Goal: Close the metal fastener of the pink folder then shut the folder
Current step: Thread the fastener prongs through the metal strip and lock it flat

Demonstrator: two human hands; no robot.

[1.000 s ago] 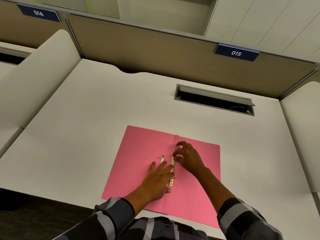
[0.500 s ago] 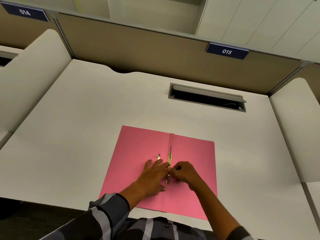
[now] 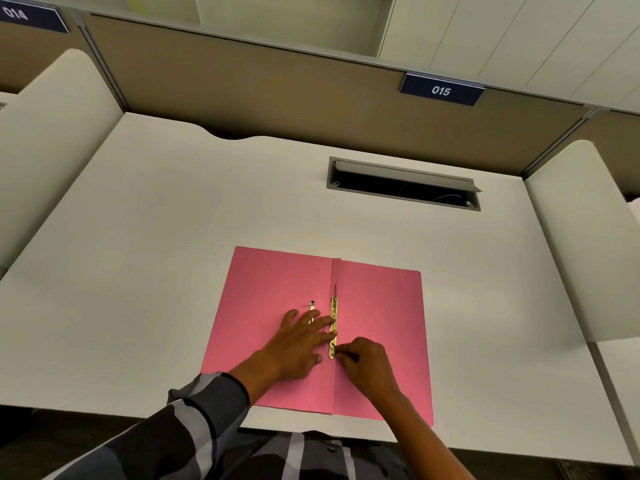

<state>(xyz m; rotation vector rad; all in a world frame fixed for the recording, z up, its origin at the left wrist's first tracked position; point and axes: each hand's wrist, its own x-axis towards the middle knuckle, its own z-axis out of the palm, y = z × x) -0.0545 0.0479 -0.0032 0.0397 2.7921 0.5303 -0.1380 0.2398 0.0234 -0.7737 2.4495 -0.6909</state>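
**Pink folder open flat, both hands at its brass fastener**

The pink folder (image 3: 277,282) lies open and flat, a matte card sheet with a straight crease down its middle. Along that crease runs the metal fastener (image 3: 333,327), a thin, shiny brass strip with a slim prong standing out past its far end. A second small metal piece (image 3: 312,304) sits just beyond the left hand's fingertips.

The left hand (image 3: 298,344) is spread flat, fingers apart, pressing the left leaf with its fingertips touching the strip. The right hand (image 3: 367,362) is curled, its fingertips drawn together at the near end of the strip; whether they actually pinch the metal cannot be told.

The folder rests on a smooth, pale surface (image 3: 156,254). Well beyond the right hand, a rectangular grey metal slot (image 3: 403,183) is sunk into it. Further off, a dark label reading 015 (image 3: 441,90) hangs on the brown partition.
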